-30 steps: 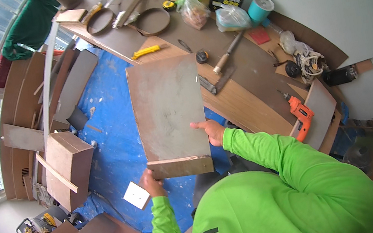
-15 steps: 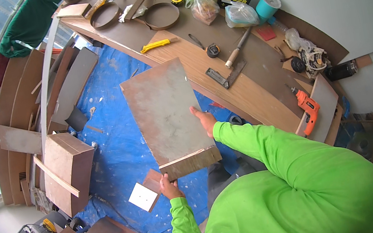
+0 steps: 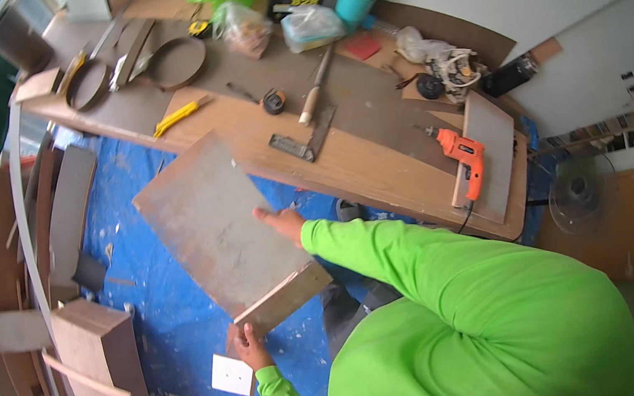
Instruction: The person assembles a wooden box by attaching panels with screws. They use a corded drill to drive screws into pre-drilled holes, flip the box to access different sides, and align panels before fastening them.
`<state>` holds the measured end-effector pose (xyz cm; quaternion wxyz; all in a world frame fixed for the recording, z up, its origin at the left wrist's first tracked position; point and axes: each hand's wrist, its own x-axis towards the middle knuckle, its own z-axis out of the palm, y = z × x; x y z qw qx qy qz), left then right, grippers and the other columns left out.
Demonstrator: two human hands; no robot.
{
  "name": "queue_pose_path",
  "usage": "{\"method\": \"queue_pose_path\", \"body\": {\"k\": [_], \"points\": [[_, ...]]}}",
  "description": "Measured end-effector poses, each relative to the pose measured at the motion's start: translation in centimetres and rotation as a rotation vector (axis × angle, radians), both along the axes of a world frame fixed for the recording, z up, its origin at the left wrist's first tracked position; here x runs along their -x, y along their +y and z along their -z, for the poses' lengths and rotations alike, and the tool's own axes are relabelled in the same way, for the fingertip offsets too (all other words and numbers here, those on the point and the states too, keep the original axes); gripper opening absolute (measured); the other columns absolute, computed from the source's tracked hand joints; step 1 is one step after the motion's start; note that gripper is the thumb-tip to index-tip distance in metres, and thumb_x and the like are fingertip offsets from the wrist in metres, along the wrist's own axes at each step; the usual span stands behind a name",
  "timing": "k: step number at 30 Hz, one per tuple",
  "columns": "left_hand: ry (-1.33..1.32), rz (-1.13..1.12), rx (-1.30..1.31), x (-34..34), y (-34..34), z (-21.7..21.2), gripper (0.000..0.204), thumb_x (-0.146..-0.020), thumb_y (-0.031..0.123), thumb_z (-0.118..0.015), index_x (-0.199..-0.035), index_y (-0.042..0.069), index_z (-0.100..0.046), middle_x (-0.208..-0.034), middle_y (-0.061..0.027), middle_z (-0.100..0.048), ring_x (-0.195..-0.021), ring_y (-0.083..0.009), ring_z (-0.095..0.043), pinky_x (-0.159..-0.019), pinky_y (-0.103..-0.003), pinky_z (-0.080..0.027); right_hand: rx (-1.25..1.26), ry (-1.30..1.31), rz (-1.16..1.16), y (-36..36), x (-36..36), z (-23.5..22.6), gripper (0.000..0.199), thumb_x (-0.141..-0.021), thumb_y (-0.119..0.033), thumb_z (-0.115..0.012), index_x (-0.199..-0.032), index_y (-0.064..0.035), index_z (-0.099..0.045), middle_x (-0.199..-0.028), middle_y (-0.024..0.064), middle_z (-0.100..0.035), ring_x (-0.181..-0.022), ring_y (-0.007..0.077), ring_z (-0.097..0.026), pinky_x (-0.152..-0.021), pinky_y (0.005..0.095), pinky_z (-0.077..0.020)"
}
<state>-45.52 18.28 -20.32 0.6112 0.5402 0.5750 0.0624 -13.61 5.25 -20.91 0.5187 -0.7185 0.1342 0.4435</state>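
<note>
A wooden panel [image 3: 211, 221] with a grey, brown-edged face is held in front of me, tilted, with a narrow wooden strip [image 3: 282, 297] along its near end. Gripping the panel's right edge is my right hand [image 3: 282, 223], its thumb resting on the grey face and its other fingers mostly hidden. My left hand [image 3: 250, 347] closes on the panel's near left corner, by the end of the strip. Just below that hand a small white square plate [image 3: 232, 374] with a few dark dots lies over the blue sheet.
Along the workbench [image 3: 406, 174] lie an orange drill [image 3: 463, 159], a metal square [image 3: 303, 143], a wood-handled tool [image 3: 311, 104], a tape measure [image 3: 272, 101] and a yellow cutter [image 3: 180, 117]. A wooden box [image 3: 99, 359] and leaning boards [image 3: 70, 216] stand left on the blue sheet [image 3: 140, 229].
My view has swung right, so the bench and drill sit further left in the picture. Both hands keep their hold on the panel, which now slants more to the left.
</note>
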Motion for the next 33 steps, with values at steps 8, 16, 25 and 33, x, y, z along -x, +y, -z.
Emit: {"method": "queue_pose_path", "body": {"k": [8, 16, 25, 33], "points": [[-0.236, 0.247, -0.102, 0.6, 1.0, 5.0, 0.084, -0.1, 0.057, -0.059, -0.155, -0.003, -0.038, -0.153, -0.0205, -0.046, -0.139, -0.0318, -0.046, -0.116, -0.042, -0.036, 0.156, -0.189, -0.166, -1.3, 0.5, 1.2, 0.106, -0.085, -0.075, -0.065, -0.141, 0.0137, -0.05, -0.141, 0.0335, -0.056, -0.133, 0.0425, -0.055, -0.112, 0.0437, -0.0435], [-0.27, 0.233, 0.261, -0.2, 2.8, 1.8, 0.048, -0.099, 0.039, -0.068, -0.127, 0.001, -0.061, -0.124, -0.01, -0.063, -0.113, -0.0231, -0.061, -0.1, -0.04, -0.047, 0.345, -0.409, -0.81, -19.6, 2.4, -3.5, 0.07, -0.092, -0.065, -0.059, -0.108, 0.0021, -0.071, -0.108, 0.0282, -0.07, -0.103, 0.0451, -0.067, -0.091, 0.0518, -0.0512], [-0.153, 0.296, 0.255, 1.4, 4.7, 2.8, 0.046, -0.093, 0.044, -0.072, -0.12, 0.007, -0.066, -0.112, -0.0039, -0.064, -0.106, -0.017, -0.057, -0.088, -0.037, -0.046, 0.805, -0.204, -0.659, -38.3, 8.1, -8.0, 0.056, -0.09, -0.056, -0.065, -0.107, -0.0036, -0.075, -0.112, 0.022, -0.073, -0.107, 0.039, -0.068, -0.095, 0.0494, -0.0509], [-0.243, 0.389, 0.01, 3.9, 6.4, 9.1, 0.04, -0.101, 0.034, -0.067, -0.124, 0.001, -0.069, -0.117, -0.0075, -0.069, -0.107, -0.0186, -0.064, -0.094, -0.035, -0.049, 0.712, -0.201, -0.571, -37.3, 7.1, -8.0, 0.042, -0.089, -0.047, -0.074, -0.101, -0.0073, -0.076, -0.101, 0.0152, -0.075, -0.099, 0.0298, -0.071, -0.088, 0.0427, -0.0534]]}}
